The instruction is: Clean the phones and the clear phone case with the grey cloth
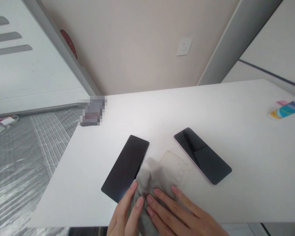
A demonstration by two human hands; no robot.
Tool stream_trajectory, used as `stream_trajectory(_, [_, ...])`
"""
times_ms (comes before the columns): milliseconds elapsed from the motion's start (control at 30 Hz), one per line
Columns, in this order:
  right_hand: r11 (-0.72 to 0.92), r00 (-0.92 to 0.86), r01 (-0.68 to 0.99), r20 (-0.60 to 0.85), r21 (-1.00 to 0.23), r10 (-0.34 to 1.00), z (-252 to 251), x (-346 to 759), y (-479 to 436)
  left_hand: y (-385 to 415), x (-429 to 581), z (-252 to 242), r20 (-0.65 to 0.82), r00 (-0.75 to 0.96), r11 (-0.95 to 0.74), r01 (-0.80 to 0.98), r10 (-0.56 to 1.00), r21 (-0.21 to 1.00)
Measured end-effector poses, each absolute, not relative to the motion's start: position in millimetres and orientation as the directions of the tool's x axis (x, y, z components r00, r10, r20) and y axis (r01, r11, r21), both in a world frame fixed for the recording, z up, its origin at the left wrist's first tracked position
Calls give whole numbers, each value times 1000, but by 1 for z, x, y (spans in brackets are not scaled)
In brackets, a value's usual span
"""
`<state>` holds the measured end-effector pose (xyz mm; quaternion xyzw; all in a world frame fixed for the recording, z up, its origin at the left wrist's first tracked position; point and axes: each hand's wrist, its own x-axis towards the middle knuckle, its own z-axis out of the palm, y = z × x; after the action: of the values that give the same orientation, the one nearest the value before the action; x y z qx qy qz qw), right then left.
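Two dark phones lie face up on the white table (211, 105): one phone (126, 167) at the left, another phone (202, 155) at the right. Between them lies a clear phone case (178, 165) with a grey cloth (153, 175) partly over it. My left hand (125, 214) pinches the near part of the cloth with thumb and fingers. My right hand (179, 213) lies with fingers stretched flat on the cloth, pressing it onto the table.
A plastic bottle (287, 109) lies on its side at the table's far right edge. A blurred dark object (92, 110) sits at the far left corner. A wall socket (184, 46) is behind. Plastic sheeting (22, 164) covers the floor at left.
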<state>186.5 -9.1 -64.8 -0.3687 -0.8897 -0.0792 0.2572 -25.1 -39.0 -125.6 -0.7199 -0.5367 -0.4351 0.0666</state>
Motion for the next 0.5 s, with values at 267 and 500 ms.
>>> stream_trajectory(267, [767,-662,641,478,-39,577,-67,191,-10,-32,-32,-113,703,243,-498,849,668,179])
stream_trajectory(500, [740,-603,671,540,-53,586,-68,186,-8,-31,-44,-112,650,358,-565,815,670,133])
